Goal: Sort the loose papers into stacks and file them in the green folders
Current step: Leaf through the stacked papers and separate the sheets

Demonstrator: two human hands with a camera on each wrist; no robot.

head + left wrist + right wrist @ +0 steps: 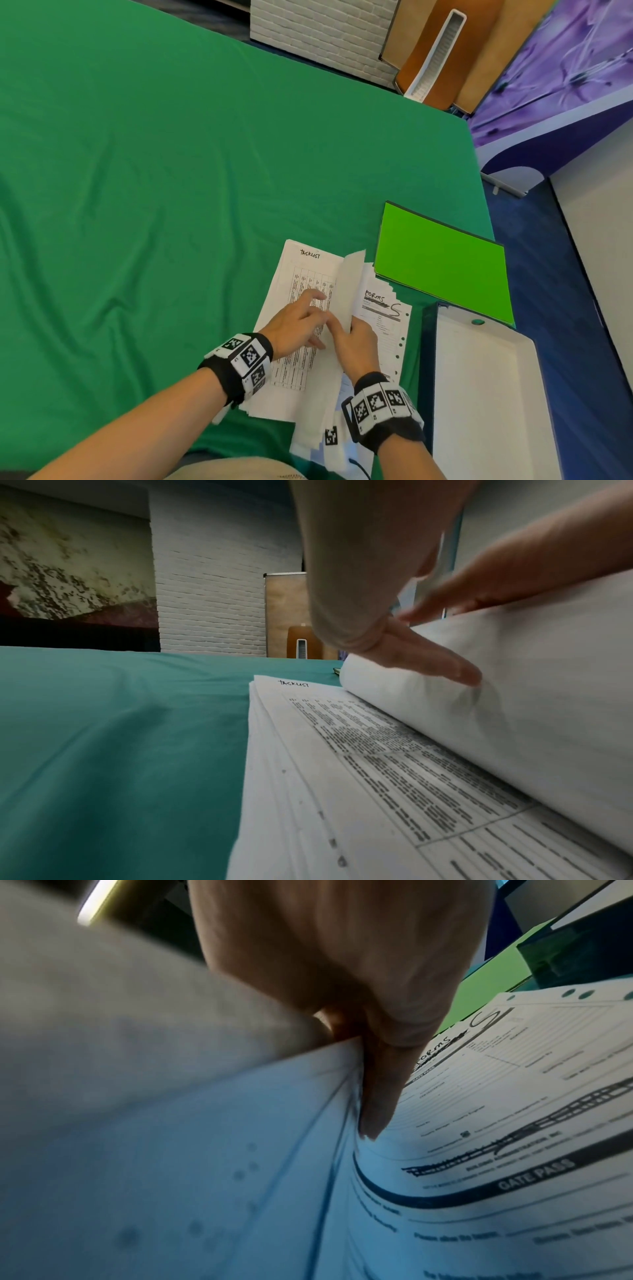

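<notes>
Green cloth [171, 205] under everything. My left hand [298, 320] lies flat, fingers straight, on the tasklist stack [301, 274]. My right hand [356, 346] pinches the lifted sheets [351, 284], stood on edge between both piles. Forms stack [383, 318] beside them, then green folder [442, 267], closed; open box [486, 394] nearest right.

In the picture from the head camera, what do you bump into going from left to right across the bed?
Green sheet → left hand on the tasklist page → lifted sheet held by the right hand → forms page → green folder.
</notes>
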